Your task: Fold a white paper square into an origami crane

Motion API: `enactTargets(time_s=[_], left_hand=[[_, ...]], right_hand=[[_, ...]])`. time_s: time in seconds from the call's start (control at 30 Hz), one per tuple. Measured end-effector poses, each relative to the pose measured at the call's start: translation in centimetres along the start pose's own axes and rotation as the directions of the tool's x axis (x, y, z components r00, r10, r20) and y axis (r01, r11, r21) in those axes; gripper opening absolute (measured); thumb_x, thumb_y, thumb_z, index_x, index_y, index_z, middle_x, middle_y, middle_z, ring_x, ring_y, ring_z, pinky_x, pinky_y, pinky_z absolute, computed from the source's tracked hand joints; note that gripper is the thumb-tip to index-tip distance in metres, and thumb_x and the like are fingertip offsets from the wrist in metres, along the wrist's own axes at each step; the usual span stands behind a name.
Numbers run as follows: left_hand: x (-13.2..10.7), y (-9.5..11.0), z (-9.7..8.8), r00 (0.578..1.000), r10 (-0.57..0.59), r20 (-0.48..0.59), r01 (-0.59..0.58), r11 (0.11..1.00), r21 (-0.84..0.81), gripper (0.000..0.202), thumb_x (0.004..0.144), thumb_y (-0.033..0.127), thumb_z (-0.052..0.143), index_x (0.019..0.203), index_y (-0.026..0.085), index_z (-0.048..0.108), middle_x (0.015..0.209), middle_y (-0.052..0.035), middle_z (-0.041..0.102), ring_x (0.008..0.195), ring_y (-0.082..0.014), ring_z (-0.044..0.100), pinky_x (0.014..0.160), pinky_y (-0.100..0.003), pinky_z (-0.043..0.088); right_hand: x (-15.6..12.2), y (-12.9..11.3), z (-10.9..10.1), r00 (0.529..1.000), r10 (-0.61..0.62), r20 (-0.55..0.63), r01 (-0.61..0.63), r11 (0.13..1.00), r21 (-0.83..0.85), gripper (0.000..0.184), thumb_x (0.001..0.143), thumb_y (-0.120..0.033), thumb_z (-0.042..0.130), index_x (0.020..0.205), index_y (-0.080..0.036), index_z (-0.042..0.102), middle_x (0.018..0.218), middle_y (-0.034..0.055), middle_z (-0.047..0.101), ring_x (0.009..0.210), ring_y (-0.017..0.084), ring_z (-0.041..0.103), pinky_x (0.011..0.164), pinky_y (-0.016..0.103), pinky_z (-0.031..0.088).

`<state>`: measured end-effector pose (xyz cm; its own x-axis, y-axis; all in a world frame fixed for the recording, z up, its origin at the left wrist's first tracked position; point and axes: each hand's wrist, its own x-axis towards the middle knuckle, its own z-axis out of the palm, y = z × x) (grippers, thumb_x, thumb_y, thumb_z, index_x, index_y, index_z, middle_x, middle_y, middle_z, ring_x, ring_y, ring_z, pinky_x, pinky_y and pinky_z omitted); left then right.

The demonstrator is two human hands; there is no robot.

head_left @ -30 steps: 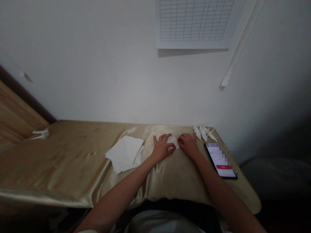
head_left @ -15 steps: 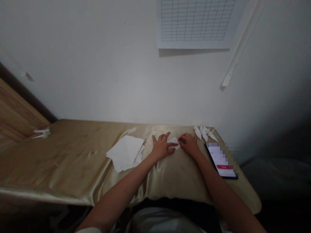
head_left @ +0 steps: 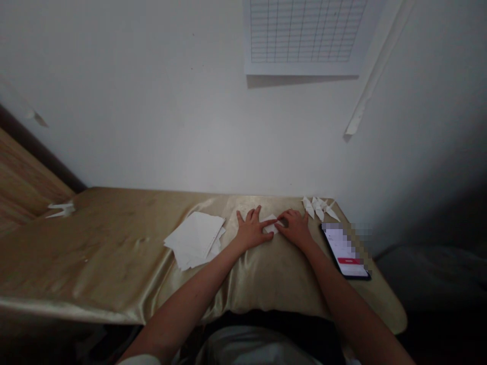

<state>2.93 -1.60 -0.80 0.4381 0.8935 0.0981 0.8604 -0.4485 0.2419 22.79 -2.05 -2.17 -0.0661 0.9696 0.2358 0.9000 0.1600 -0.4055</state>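
Observation:
A small white piece of folded paper (head_left: 270, 229) lies on the cloth between my hands. My left hand (head_left: 250, 233) rests flat to its left with the fingers spread, index finger and thumb reaching onto the paper. On the other side my right hand (head_left: 298, 228) has its thumb and index finger pinched at the paper's right edge. The curled fingers partly hide that edge. Just beyond the right hand, several folded white paper figures (head_left: 318, 208) lie in a cluster.
A loose stack of white paper sheets (head_left: 196, 235) lies left of my left hand. A phone (head_left: 344, 253) with a lit screen is at the right. Another white folded piece (head_left: 63, 209) sits far left. The gold cloth (head_left: 114, 258) covers the table, which meets the wall.
My right thumb and fingers have shifted slightly left over the paper, closer to the left index finger. The left hand stays spread in nearly the same place.

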Motion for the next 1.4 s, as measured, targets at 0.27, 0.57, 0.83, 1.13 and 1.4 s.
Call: enactTargets(time_s=[0.27, 0.57, 0.83, 1.13, 1.4], left_hand=[[0.02, 0.14, -0.24, 0.999, -0.013, 0.037, 0.011, 0.998, 0.055, 0.055, 0.089, 0.064, 0.06, 0.143, 0.059, 0.05, 0.171, 0.0035, 0.023, 0.154, -0.0444, 0.021, 0.113, -0.083, -0.001], [0.06, 0.01, -0.11, 0.999, -0.009, 0.046, 0.007, 0.999, 0.053, 0.054, 0.09, 0.067, 0.058, 0.143, 0.06, 0.049, 0.171, 0.0049, 0.022, 0.154, -0.045, 0.021, 0.113, -0.083, -0.001], [-0.12, -0.14, 0.16, 1.0, 0.009, 0.008, -0.009, 0.999, 0.031, 0.053, 0.09, 0.065, 0.059, 0.142, 0.059, 0.051, 0.17, 0.004, 0.025, 0.153, -0.0432, 0.022, 0.113, -0.083, -0.003], [-0.17, -0.41, 0.35, 0.999, 0.002, -0.053, -0.003, 1.0, -0.023, 0.049, 0.085, 0.061, 0.068, 0.133, 0.05, 0.063, 0.167, -0.0031, 0.03, 0.152, -0.0385, 0.028, 0.114, -0.081, -0.001], [0.1, -0.56, -0.43, 0.999, -0.04, 0.022, 0.041, 0.998, -0.045, 0.043, 0.092, 0.065, 0.059, 0.134, 0.055, 0.062, 0.169, -0.0015, 0.027, 0.154, -0.0393, 0.022, 0.112, -0.083, 0.0]], right_hand=[[0.18, 0.02, 0.21, 0.995, -0.061, -0.074, 0.054, 0.995, -0.088, 0.022, 0.096, -0.04, 0.058, 0.098, -0.024, 0.072, 0.111, 0.0061, 0.07, 0.117, 0.027, 0.057, 0.119, 0.066, 0.006], [0.69, -0.28, 0.11, 0.991, -0.07, -0.11, 0.047, 0.98, -0.194, 0.021, 0.097, -0.03, 0.055, 0.093, -0.024, 0.074, 0.108, 0.0064, 0.073, 0.113, 0.026, 0.058, 0.119, 0.062, 0.008], [0.78, -0.46, 0.38, 0.988, -0.086, -0.127, 0.056, 0.972, -0.228, 0.021, 0.098, -0.028, 0.053, 0.093, -0.022, 0.072, 0.109, 0.0081, 0.073, 0.116, 0.027, 0.056, 0.12, 0.063, 0.008], [0.64, -0.16, 0.7, 0.992, -0.07, -0.106, 0.047, 0.977, -0.208, 0.022, 0.099, -0.027, 0.05, 0.098, -0.023, 0.072, 0.113, 0.0076, 0.071, 0.121, 0.028, 0.053, 0.118, 0.067, 0.01], [0.28, -0.35, 0.54, 0.985, -0.14, -0.096, 0.113, 0.964, -0.242, 0.024, 0.101, -0.026, 0.047, 0.101, -0.024, 0.071, 0.114, 0.0079, 0.07, 0.12, 0.026, 0.052, 0.12, 0.066, 0.006]])
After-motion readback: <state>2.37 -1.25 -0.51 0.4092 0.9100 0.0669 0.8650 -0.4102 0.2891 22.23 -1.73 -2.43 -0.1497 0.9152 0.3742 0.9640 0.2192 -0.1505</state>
